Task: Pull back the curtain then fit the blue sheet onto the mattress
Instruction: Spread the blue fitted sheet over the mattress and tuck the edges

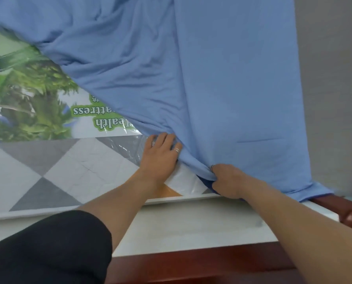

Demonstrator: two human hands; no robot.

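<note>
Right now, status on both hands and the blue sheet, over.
Right hand grips the blue sheet hem. Left hand flat on the mattress beside it. Much of mattress uncovered; nothing blocking.

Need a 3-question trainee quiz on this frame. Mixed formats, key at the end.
1. Fill in: the left hand rests palm-down on the ____.
2. True or false: the sheet covers the whole mattress.
3. Which hand grips the bunched sheet edge? A) left hand B) right hand C) neither

Key: 1 mattress; 2 false; 3 B
</note>
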